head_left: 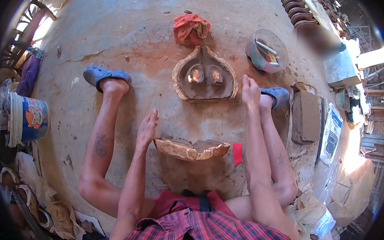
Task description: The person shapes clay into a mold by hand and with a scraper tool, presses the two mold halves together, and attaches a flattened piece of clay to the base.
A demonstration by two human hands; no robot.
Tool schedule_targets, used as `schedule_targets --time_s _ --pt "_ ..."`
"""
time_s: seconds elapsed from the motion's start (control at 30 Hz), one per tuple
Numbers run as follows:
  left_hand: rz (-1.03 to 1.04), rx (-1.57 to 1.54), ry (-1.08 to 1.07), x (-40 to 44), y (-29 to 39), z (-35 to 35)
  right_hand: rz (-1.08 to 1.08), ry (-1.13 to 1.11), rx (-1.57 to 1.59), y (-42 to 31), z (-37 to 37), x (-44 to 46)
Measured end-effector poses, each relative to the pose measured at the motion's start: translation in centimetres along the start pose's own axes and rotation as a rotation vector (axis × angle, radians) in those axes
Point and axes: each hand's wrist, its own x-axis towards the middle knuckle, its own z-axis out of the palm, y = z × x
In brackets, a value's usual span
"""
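My left hand (147,127) is held with its fingers stretched out, holding nothing, close to the left end of a light-brown, rough-edged mould piece (192,151) with dark clay along its top. My right hand (250,93), fingers also straight, holds nothing; it is just right of a larger onion-shaped mould (179,88). Dark clay (206,88) lines that mould's inside, around two raised oval shapes (196,75). A small red strip (237,154) lies on the floor at the right end of the nearer piece.
Beyond the onion-shaped mould sits a crumpled red cloth (190,29). A basin (255,60) with white stick-like tools stands to its right. A clay block (306,117) lies right of my foot in a blue clog (277,96). A bucket (35,119) stands left.
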Motion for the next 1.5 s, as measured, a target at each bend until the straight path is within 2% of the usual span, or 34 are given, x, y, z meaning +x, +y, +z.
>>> schedule_targets --time_s 0.13,0.2,0.23,0.3,0.37,0.43,0.5,0.53,0.57,0.6,0.63,0.67,0.7,0.77,0.83,0.9,1.07,1.1,1.17,1.23,1.5 --pt "0.173 -0.062 -0.01 6.0 4.1 1.8 0.037 -0.098 -0.069 4.0 6.1 6.5" --pt "0.079 -0.198 -0.059 9.5 6.8 3.4 0.053 -0.253 -0.065 6.0 9.4 7.9" --pt "0.072 -0.263 -0.118 11.6 7.9 4.1 0.049 -0.254 -0.061 5.0 9.5 7.7" --pt "0.062 -0.324 -0.172 14.1 9.7 5.3 0.195 -0.172 -0.025 3.6 9.4 6.3" --pt "0.054 -0.395 -0.236 15.2 11.0 6.7 0.203 -0.136 -0.064 2.9 9.0 5.1" --pt "0.033 -0.39 -0.168 16.5 9.7 7.5 0.162 -0.032 0.017 2.8 8.2 3.6" --pt "0.165 -0.581 -0.23 15.4 10.1 7.2 0.095 0.054 0.082 3.0 7.4 1.7" --pt "0.154 -0.58 -0.23 14.5 9.8 6.8 0.034 0.136 0.15 3.2 7.2 0.4" --pt "0.27 -0.578 -0.255 13.5 9.5 6.4 0.042 0.126 0.146 4.1 7.5 -0.5" --pt "0.379 -0.575 -0.279 12.5 8.9 6.0 -0.011 0.171 0.307 5.2 7.7 -1.8" --pt "0.351 -0.574 -0.278 11.5 8.3 5.4 -0.056 0.216 0.466 6.1 7.7 -3.6" --pt "0.348 -0.613 -0.356 10.6 7.7 4.8 -0.003 0.102 0.657 4.2 5.8 -5.7" --pt "0.351 -0.652 -0.438 10.0 7.4 4.3 0.016 0.095 0.647 3.1 4.7 -7.1" --pt "0.355 -0.679 -0.514 8.2 6.6 3.7 0.07 -0.013 0.856 2.3 3.0 -9.6" --pt "0.378 -0.705 -0.595 7.3 5.7 3.2 0.136 -0.079 0.811 2.8 1.6 -11.8" --pt "0.354 -0.475 -0.725 6.9 4.5 2.4 0.135 -0.285 0.845 3.7 0.6 -13.2" --pt "0.375 -0.405 -0.799 5.6 2.6 2.0 0.412 -0.488 0.935 5.4 -1.1 -16.4" --pt "0.359 -0.379 -0.819 5.4 2.6 1.9 0.416 -0.492 0.933 5.8 -1.1 -16.5" --pt "0.399 -0.353 -0.787 5.2 1.8 1.8 0.283 -0.582 0.932 6.4 -1.1 -16.6" --pt "0.447 -0.317 -0.754 5.1 1.6 1.4 0.265 -0.606 0.926 5.9 -1.1 -17.0" --pt "0.371 -0.336 -0.695 1.7 -0.5 -0.5 0.2 -0.717 0.797 4.8 -2.6 -18.5"
